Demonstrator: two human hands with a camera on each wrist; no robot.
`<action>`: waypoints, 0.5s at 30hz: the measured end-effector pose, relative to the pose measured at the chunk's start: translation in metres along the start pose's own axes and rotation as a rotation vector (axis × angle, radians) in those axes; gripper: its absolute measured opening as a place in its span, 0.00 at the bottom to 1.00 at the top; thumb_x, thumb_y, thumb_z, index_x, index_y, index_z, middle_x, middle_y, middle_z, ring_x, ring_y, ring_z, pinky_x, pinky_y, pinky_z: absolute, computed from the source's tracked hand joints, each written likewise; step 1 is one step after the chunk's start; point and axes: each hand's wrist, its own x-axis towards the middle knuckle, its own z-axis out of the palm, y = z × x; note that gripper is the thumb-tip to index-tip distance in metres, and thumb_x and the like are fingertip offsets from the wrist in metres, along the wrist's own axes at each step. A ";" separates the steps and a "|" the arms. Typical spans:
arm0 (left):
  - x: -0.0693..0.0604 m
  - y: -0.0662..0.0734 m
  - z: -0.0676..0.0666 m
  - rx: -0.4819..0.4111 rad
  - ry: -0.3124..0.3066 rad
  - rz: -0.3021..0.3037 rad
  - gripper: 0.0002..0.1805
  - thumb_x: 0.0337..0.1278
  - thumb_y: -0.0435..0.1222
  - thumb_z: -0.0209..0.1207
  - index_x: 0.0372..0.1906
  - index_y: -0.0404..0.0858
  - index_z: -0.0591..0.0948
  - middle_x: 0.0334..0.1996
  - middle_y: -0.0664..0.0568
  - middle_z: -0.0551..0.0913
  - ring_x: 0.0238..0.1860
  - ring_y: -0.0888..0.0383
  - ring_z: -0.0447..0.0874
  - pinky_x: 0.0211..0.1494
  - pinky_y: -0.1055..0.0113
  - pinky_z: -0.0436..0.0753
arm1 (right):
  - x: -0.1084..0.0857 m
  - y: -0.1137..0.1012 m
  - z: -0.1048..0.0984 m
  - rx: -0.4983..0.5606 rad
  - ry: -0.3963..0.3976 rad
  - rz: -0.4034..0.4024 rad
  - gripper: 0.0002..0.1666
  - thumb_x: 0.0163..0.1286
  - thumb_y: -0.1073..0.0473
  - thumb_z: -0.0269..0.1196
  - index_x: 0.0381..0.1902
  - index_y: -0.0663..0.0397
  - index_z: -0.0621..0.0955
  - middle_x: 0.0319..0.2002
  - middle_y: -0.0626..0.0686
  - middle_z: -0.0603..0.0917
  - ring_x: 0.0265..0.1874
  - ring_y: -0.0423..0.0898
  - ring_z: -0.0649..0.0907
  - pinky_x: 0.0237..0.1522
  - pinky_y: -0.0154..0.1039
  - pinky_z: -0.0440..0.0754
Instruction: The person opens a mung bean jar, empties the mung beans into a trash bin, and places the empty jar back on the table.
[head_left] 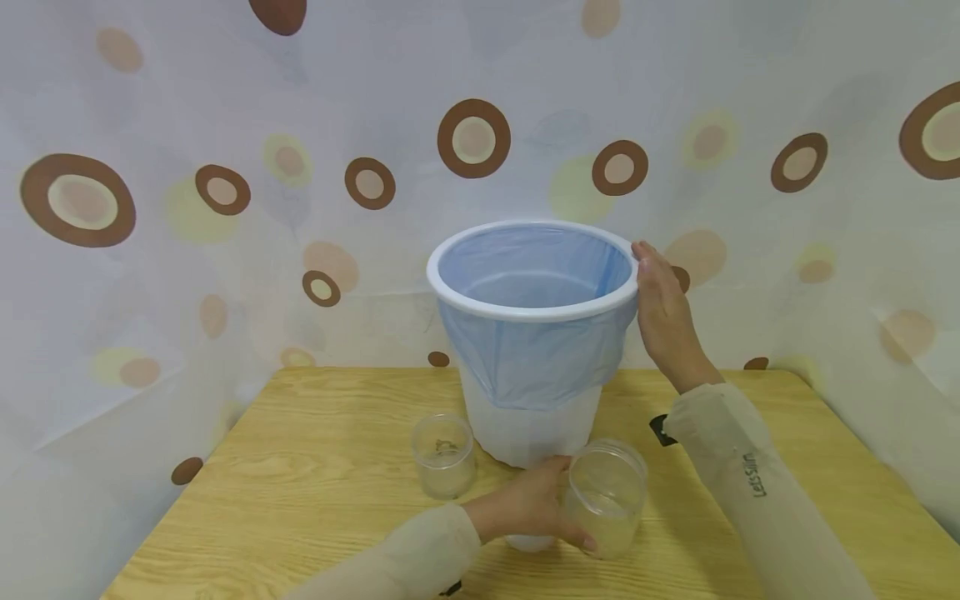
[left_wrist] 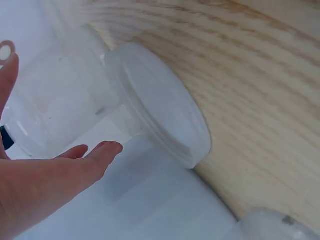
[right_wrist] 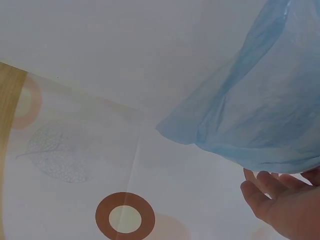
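A white bin [head_left: 536, 425] lined with a blue plastic bag [head_left: 525, 358] stands on the table. The flat right hand [head_left: 666, 310] rests against the right side of its rim; in the right wrist view, fingertips lie by the bag's edge. In front of the bin, the left hand [head_left: 528, 500] reaches to a clear plastic jar [head_left: 618, 496], thumb and fingers spread at its near side. Below that hand a whitish round piece [head_left: 531, 543] shows partly; the left wrist view has a frosted lid-like disc [left_wrist: 160, 105] by a clear jar body. Whether they are joined, I cannot tell.
A second clear jar [head_left: 444, 467] stands left of the bin on the wooden table [head_left: 337, 467]. White sheeting with brown, yellow and peach circles [head_left: 225, 292] hangs behind and to both sides. A small black piece [head_left: 660, 430] shows beside the right sleeve.
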 end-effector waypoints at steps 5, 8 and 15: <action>-0.006 0.006 -0.008 0.137 0.008 0.065 0.41 0.40 0.41 0.76 0.62 0.33 0.72 0.57 0.47 0.76 0.59 0.55 0.71 0.61 0.65 0.71 | 0.000 -0.001 0.000 -0.011 0.032 -0.034 0.34 0.79 0.44 0.34 0.74 0.56 0.57 0.75 0.57 0.53 0.74 0.54 0.51 0.71 0.55 0.46; -0.011 0.011 -0.012 0.197 0.034 0.062 0.39 0.45 0.43 0.73 0.62 0.31 0.72 0.57 0.44 0.75 0.60 0.51 0.72 0.61 0.65 0.72 | -0.001 -0.001 -0.001 -0.034 0.054 -0.043 0.34 0.79 0.45 0.34 0.74 0.58 0.57 0.74 0.59 0.55 0.73 0.56 0.52 0.71 0.56 0.48; -0.029 0.026 -0.020 0.191 0.111 0.007 0.37 0.57 0.46 0.65 0.65 0.29 0.67 0.61 0.41 0.70 0.61 0.48 0.71 0.62 0.61 0.72 | -0.008 -0.001 -0.005 -0.080 0.143 -0.109 0.31 0.80 0.49 0.38 0.71 0.63 0.60 0.70 0.62 0.59 0.69 0.59 0.59 0.68 0.59 0.54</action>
